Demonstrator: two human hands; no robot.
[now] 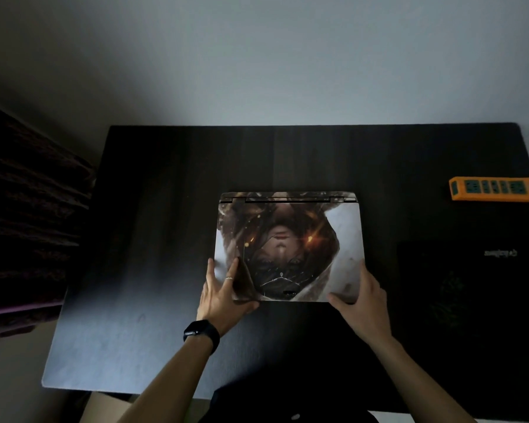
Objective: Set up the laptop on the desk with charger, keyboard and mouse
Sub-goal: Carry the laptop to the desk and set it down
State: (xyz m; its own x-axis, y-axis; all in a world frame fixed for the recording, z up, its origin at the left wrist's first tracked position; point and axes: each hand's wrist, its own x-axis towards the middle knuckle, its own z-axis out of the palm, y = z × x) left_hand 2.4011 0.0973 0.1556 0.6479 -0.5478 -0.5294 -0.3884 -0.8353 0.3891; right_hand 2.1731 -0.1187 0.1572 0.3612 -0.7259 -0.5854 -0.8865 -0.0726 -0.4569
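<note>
A closed laptop (pixel 287 239) with a printed picture skin on its lid lies flat in the middle of the dark desk (pixel 165 178), hinge toward the wall. My left hand (pixel 223 294), with a ring and a black watch on its wrist, grips the laptop's near left corner, fingers on the lid and thumb at the front edge. My right hand (pixel 359 296) holds the near right corner the same way. No charger, keyboard or mouse is visible.
An orange power strip (pixel 495 188) lies at the desk's far right edge. A black mouse pad (pixel 471 294) with faint lettering covers the right side of the desk. Dark fabric (pixel 28 224) hangs beside the desk on the left. A pale wall stands behind.
</note>
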